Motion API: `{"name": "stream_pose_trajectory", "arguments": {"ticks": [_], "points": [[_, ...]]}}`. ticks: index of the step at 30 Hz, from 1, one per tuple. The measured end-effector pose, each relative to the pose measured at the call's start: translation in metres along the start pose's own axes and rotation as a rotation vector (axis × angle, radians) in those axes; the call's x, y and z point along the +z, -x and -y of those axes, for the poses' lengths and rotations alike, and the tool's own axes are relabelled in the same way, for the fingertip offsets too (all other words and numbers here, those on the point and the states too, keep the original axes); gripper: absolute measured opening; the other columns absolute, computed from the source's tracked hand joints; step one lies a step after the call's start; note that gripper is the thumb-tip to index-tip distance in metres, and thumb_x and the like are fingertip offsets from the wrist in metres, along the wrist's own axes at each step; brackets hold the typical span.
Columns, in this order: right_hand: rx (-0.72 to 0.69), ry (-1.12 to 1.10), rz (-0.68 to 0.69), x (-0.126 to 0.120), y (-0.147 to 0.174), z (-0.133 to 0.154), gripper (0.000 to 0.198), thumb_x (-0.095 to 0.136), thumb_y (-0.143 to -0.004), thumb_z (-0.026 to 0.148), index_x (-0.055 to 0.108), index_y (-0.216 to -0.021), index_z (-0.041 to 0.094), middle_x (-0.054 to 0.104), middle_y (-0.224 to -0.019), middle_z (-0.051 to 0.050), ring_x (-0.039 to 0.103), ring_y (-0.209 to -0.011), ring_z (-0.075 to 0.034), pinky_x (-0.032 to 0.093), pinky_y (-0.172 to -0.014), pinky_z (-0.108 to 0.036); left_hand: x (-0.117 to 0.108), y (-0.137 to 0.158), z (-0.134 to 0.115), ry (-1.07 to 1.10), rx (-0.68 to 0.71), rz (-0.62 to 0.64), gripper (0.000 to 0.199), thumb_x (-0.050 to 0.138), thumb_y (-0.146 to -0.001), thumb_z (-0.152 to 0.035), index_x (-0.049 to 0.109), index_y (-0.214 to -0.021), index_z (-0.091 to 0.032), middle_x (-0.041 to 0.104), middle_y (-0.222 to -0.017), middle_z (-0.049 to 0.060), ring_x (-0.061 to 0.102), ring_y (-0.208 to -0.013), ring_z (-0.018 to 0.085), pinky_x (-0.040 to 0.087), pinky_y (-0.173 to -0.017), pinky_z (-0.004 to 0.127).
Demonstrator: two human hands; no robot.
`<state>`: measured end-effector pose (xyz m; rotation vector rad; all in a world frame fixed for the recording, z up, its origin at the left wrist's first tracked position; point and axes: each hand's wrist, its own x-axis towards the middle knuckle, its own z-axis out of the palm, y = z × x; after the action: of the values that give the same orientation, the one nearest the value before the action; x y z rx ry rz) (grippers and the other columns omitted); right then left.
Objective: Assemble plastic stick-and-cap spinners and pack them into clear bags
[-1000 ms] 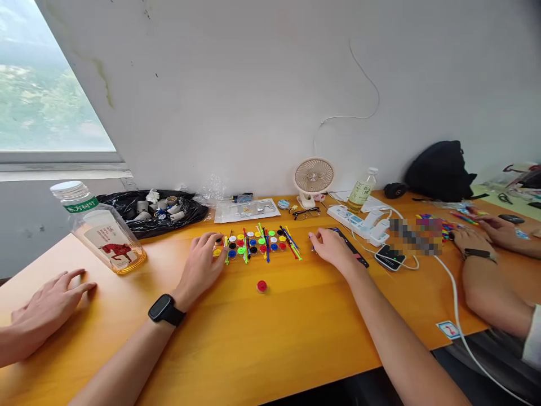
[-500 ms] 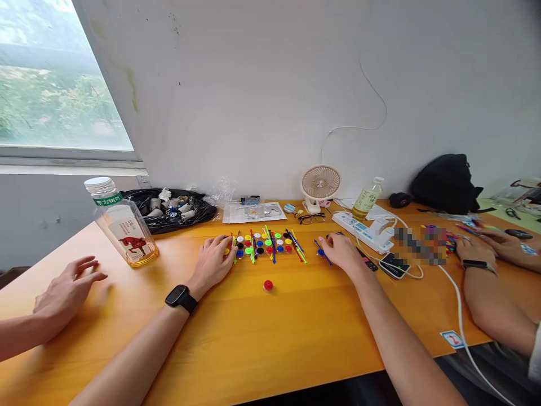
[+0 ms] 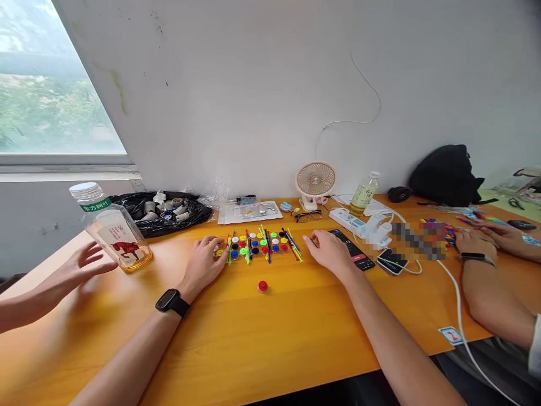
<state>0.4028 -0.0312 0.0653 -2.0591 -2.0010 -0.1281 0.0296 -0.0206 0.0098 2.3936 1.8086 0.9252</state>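
My left hand (image 3: 205, 260), with a black watch (image 3: 172, 301) on its wrist, lies at the left end of rows of coloured discs (image 3: 243, 251). Its fingers are slightly apart and touch the end discs. Thin plastic sticks (image 3: 268, 251) in several colours lie across the rows. My right hand (image 3: 328, 249) rests beyond the right end, left of a lit phone (image 3: 359, 256). A bit of a blue stick (image 3: 313, 241) shows by its fingertips; most of these fingers are hidden. Nearer me, a red disc-like piece (image 3: 262, 286) sits alone.
Another person's hand (image 3: 87, 264) reaches beside a large tea bottle (image 3: 122, 242) at left. Behind stand a black bag of scraps (image 3: 198, 208), a small fan (image 3: 315, 180), glasses (image 3: 307, 215) and a power strip (image 3: 350, 225). A co-worker's hands (image 3: 475, 242) are at right.
My right hand has moved left, over the blue disc and stick, uncovering the phone. The view has shifted slightly. The other person's hand at left has come up towards the bottle.
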Motion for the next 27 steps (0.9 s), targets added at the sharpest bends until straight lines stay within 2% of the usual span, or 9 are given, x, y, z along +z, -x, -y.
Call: {"name": "stream_pose_trajectory", "arguments": {"ticks": [3, 6, 10, 15, 19, 23, 27], "points": [[-0.016, -0.009, -0.005, -0.001, 0.002, 0.003, 0.034, 0.05, -0.108, 0.046, 0.067, -0.099, 0.019, 0.075, -0.106, -0.011, 0.071, -0.097, -0.024, 0.041, -0.071, -0.03, 0.001, 0.001, -0.001, -0.006, 0.027, -0.01, 0.046, 0.049, -0.104, -0.049, 0.069, -0.135, -0.021, 0.063, -0.141, 0.015, 0.057, -0.126, 0.035, 0.047, -0.108, 0.05], [-0.037, -0.021, -0.024, -0.002, 0.003, 0.005, 0.033, 0.049, -0.108, 0.045, 0.067, -0.098, 0.019, 0.076, -0.106, -0.01, 0.071, -0.097, -0.024, 0.041, -0.072, -0.03, 0.0, -0.001, -0.002, 0.018, 0.03, -0.015, 0.045, 0.047, -0.106, -0.048, 0.068, -0.136, -0.022, 0.063, -0.142, 0.014, 0.056, -0.129, 0.035, 0.046, -0.109, 0.051], [-0.045, -0.041, -0.037, -0.001, 0.003, 0.007, 0.032, 0.05, -0.108, 0.045, 0.068, -0.097, 0.02, 0.076, -0.105, -0.01, 0.071, -0.095, -0.024, 0.041, -0.072, -0.03, -0.004, -0.019, -0.002, 0.06, -0.053, -0.047, 0.037, 0.051, -0.102, -0.044, 0.073, -0.119, -0.02, 0.072, -0.122, 0.012, 0.065, -0.113, 0.032, 0.05, -0.102, 0.046], [-0.034, -0.066, -0.042, -0.002, 0.003, 0.007, 0.033, 0.051, -0.108, 0.045, 0.068, -0.097, 0.02, 0.076, -0.105, -0.009, 0.071, -0.095, -0.023, 0.042, -0.073, -0.03, -0.006, -0.066, -0.007, -0.065, -0.111, 0.102, 0.028, 0.058, -0.094, -0.04, 0.078, -0.094, -0.02, 0.077, -0.108, 0.01, 0.068, -0.103, 0.03, 0.052, -0.097, 0.042], [-0.024, -0.087, -0.043, -0.003, 0.003, 0.006, 0.031, 0.052, -0.107, 0.045, 0.067, -0.095, 0.02, 0.076, -0.104, -0.008, 0.071, -0.094, -0.022, 0.041, -0.072, -0.03, 0.001, -0.098, -0.011, -0.152, -0.126, 0.206, 0.027, 0.066, -0.086, -0.041, 0.08, -0.083, -0.018, 0.077, -0.095, 0.015, 0.068, -0.103, 0.035, 0.054, -0.093, 0.043], [-0.027, -0.098, -0.042, -0.004, 0.003, 0.006, 0.032, 0.053, -0.107, 0.045, 0.067, -0.094, 0.02, 0.076, -0.102, -0.009, 0.071, -0.092, -0.022, 0.041, -0.071, -0.029, 0.008, -0.111, -0.011, -0.178, -0.139, 0.252, 0.018, 0.072, -0.076, -0.034, 0.08, -0.074, -0.019, 0.075, -0.08, 0.016, 0.068, -0.106, 0.04, 0.055, -0.089, 0.043], [-0.033, -0.106, -0.045, -0.003, 0.003, 0.005, 0.032, 0.053, -0.107, 0.046, 0.067, -0.095, 0.021, 0.076, -0.103, -0.008, 0.071, -0.093, -0.022, 0.041, -0.071, -0.029, 0.013, -0.111, -0.011, -0.177, -0.17, 0.278, 0.014, 0.072, -0.072, -0.03, 0.08, -0.072, -0.019, 0.075, -0.074, 0.015, 0.071, -0.098, 0.036, 0.056, -0.085, 0.039]]}}
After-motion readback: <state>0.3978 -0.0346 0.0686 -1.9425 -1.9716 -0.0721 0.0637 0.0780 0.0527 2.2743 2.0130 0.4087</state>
